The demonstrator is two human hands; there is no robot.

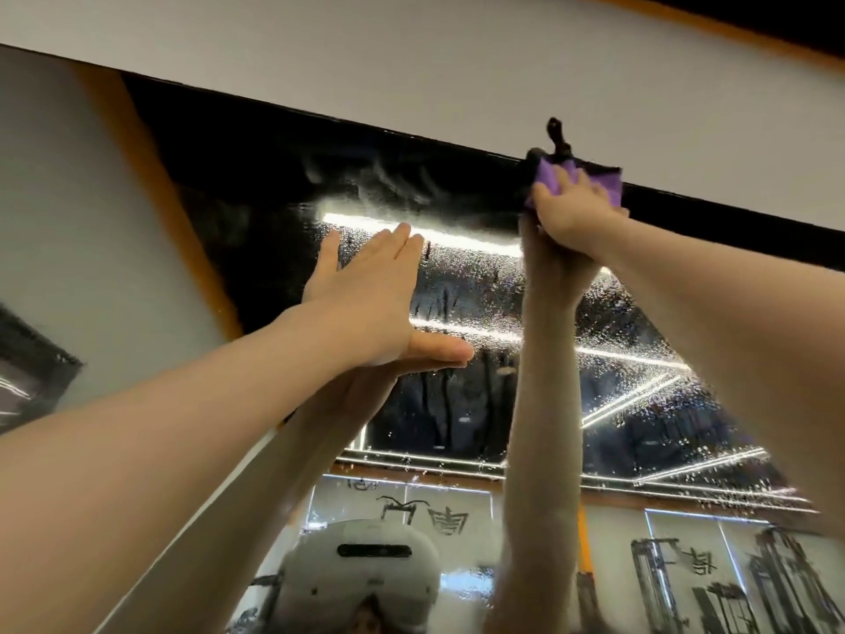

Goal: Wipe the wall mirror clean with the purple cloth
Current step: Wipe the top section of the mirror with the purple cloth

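Head view, mirror: wall mirror (pixel 457 313) fills the centre of the frame, seen from below and tilted; its glass is speckled with water droplets, thickest across the middle and right.
Head view, top edge: a dark frame strip (pixel 320 114) runs along the mirror's upper border, with the white wall (pixel 457 61) above it.
Head view, cloth: purple cloth (pixel 555 178) sits at the upper right of the mirror, right against the top edge; one corner pokes above the fingers.
Head view, right hand: right hand (pixel 571 212) is raised high, fingers laid over the cloth and pressing it to the glass; whether the fingers curl round the fabric I cannot tell.
Head view, left hand: left hand (pixel 370 295) is spread flat, fingers straight and close together, thumb out to the side, palm against the mirror well left of the cloth; it holds nothing.
Head view, reflections: both forearms are mirrored in the glass, with bright ceiling light strips (pixel 457 237) and a white head-worn device (pixel 361 574) at the bottom.
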